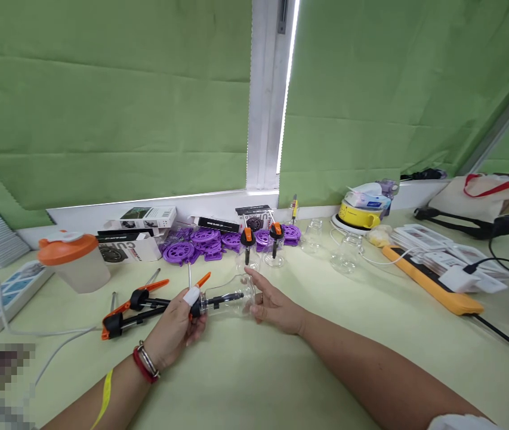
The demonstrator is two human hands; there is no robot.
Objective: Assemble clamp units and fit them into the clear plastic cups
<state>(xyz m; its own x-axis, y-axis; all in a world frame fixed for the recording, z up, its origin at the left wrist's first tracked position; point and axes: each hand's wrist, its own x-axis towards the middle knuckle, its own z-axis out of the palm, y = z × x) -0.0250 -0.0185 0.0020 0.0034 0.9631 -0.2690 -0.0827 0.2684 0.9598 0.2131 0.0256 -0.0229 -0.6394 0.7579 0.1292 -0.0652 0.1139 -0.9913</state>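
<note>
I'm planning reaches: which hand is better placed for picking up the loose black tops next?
Left grip, probably: nearer the loose black tops, though occupied; right grip is farther, at the glass.

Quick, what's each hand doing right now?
Left hand: closed on the black cap of the clear bottle.
Right hand: part-closed, fingers and thumb around the bottle's other end.

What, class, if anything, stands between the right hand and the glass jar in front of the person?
Nothing visible: the right hand is at the base of the glass jar, and the left hand holds its lidded end. Two upright lidded jars stand farther back, not between them.
</note>
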